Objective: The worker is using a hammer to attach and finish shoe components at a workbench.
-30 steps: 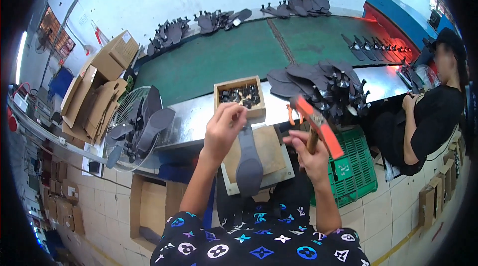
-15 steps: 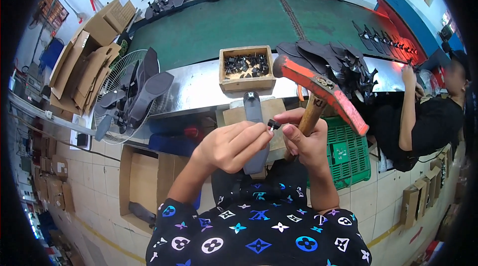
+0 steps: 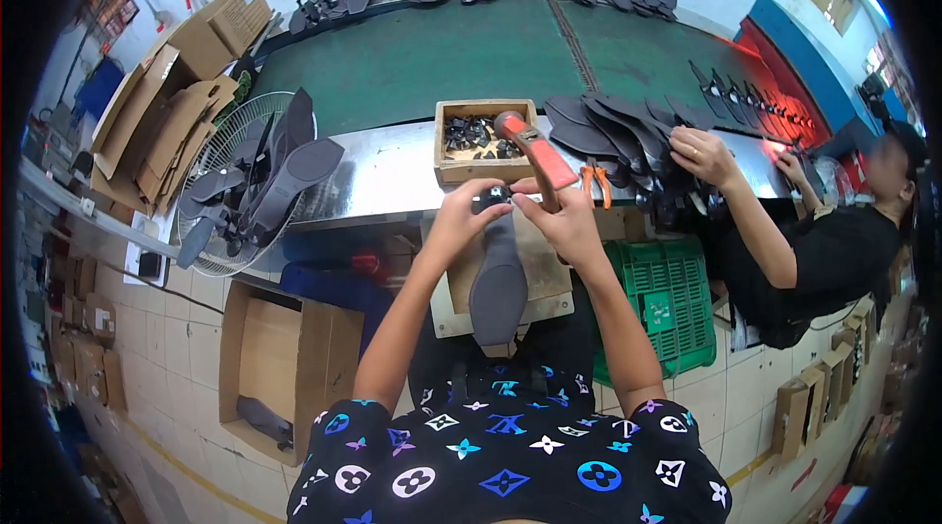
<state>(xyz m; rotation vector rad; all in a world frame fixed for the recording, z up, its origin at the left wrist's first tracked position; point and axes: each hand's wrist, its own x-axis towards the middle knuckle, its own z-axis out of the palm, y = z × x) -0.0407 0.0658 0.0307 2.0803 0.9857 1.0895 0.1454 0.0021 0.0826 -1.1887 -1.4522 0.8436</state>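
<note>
A dark grey shoe sole (image 3: 498,281) lies lengthwise on a pale wooden board (image 3: 549,274) in front of me. My left hand (image 3: 463,217) pinches a small dark piece at the sole's far end. My right hand (image 3: 561,220) is beside it, gripping a hammer (image 3: 535,153) with an orange-red handle that points up and away. Both hands nearly touch above the sole's tip. Just beyond them, on the metal bench edge (image 3: 383,176), stands a small wooden box (image 3: 461,169) with several small dark parts.
A heap of dark soles (image 3: 608,131) and orange pliers (image 3: 595,181) lie right of the box; a seated person's hand (image 3: 702,153) rests there. A fan (image 3: 231,171) loaded with soles stands left, cardboard (image 3: 157,122) behind it. A green crate (image 3: 662,303) and an open carton (image 3: 270,367) sit below.
My hands have moved up from the middle of the sole to its far tip. The hammer has swung more upright, its head now over the wooden box. The other person's hand has reached onto the soles.
</note>
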